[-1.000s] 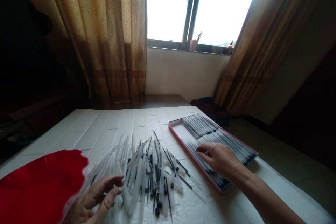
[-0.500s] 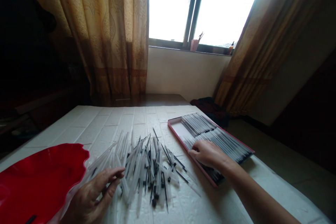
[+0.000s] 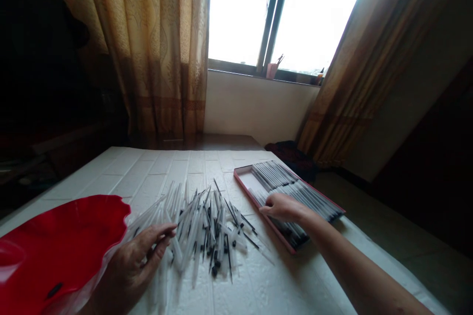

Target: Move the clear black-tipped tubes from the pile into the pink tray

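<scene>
My left hand is at the left side of a loose pile of pen parts, thumb and forefinger stretched forward and slightly apart; nothing shows between them. The pile mixes clear tubes, thin black-tipped refills and small black caps. My right hand reaches over a shallow pink-edged box, fingers curled down near its left side. What those fingers grip, if anything, is hidden. Slim clear pens with dark ends lie side by side in rows in the box.
A red wavy-edged bowl stands at the left with a small dark piece in it. Everything rests on a white brick-patterned tabletop. Beyond are curtains and a window sill with a pink cup.
The view has shifted slightly. My right hand stays over the box with its fingers curled. My left hand keeps nearly the same pose beside the pile.
</scene>
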Tool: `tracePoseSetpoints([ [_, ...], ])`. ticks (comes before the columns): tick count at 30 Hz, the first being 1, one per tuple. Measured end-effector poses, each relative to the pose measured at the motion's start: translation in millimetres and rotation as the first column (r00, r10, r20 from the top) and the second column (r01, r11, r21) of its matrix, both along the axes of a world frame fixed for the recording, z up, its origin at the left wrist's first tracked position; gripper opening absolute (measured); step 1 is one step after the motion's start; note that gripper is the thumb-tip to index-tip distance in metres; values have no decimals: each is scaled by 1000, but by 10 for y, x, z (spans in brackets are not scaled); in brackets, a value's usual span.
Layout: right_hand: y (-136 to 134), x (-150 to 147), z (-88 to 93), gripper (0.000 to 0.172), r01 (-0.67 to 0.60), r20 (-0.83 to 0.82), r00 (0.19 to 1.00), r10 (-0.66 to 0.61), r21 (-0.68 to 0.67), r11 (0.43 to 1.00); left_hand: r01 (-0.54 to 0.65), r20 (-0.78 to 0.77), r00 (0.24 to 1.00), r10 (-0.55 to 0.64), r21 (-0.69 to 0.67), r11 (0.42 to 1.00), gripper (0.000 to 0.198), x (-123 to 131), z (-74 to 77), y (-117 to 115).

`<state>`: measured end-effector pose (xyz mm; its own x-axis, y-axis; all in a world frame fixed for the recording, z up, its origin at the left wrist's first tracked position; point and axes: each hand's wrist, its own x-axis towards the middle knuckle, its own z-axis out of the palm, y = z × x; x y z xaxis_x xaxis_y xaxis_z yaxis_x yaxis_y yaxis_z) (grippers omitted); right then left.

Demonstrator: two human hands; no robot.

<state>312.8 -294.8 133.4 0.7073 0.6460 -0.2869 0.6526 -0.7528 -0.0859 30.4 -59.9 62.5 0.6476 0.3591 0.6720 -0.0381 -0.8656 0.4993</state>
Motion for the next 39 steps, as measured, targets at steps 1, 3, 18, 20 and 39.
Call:
tracePoseSetpoints([
  [1, -16, -34, 41, 25, 0, 19, 1000, 0, 11, 1000, 14, 1, 1000, -14, 7, 1000, 40, -5, -22, 14],
  [3, -46, -122, 146, 23, 5, 71, 997, -8, 44, 999, 35, -3, 999, -35, 21, 999, 38, -10, -52, 33],
  [18, 323, -1016, 94, 26, -198, -73, 956, 284, 552, 810, -15, 30, 1000, 6, 315, 949, 28, -8, 82, -44],
  [20, 380, -1069, -11, 23, -194, -153, 921, 357, 616, 764, -17, 25, 1000, 8, 383, 924, 32, -9, 109, -110],
  [39, 437, -776, -326, 64, 281, -540, 707, 458, 807, 519, 11, 13, 1000, -20, 468, 883, 18, 23, 91, -183],
])
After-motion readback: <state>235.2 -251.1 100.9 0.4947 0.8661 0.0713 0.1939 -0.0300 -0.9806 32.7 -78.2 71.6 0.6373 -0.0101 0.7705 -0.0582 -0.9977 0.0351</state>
